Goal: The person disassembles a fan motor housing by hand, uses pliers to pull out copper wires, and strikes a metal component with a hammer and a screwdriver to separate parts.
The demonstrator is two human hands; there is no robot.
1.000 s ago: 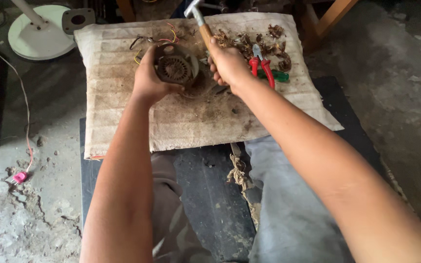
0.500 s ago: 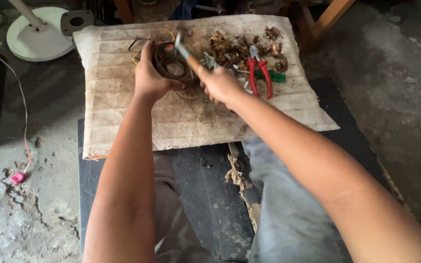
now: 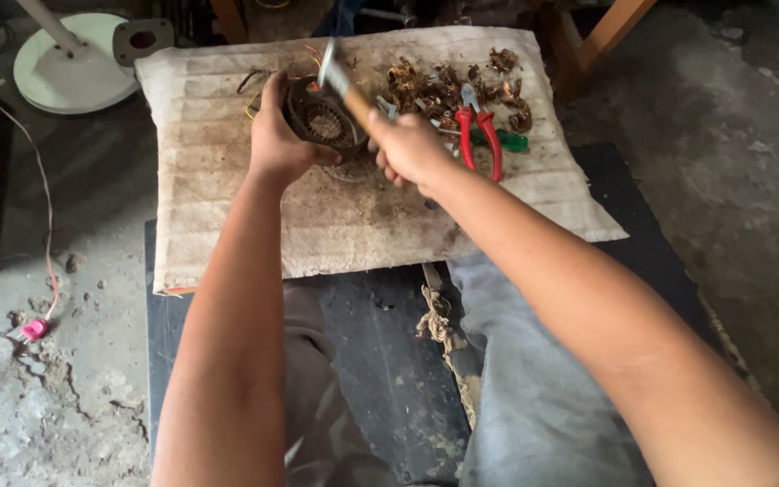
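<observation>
Motor stator [image 3: 322, 117]: dull, dark metal with a ribbed core, grimy and matt. Hammer [image 3: 346, 86]: smooth wooden handle, pale brown, with a blurred grey metal head. Pliers [image 3: 478, 135]: glossy red plastic grips on dull steel. Screwdriver handle [image 3: 508, 142]: green plastic. Wire scraps [image 3: 444, 86]: tarnished, brownish metal in tangled clumps. Sack [image 3: 227, 180]: coarse woven cloth, off-white, stained and dusty. Mat [image 3: 389, 361]: black, matt, rubber-like sheet. Floor [image 3: 750, 225]: rough, cracked concrete. Fan base [image 3: 74, 72]: smooth white plastic.
</observation>
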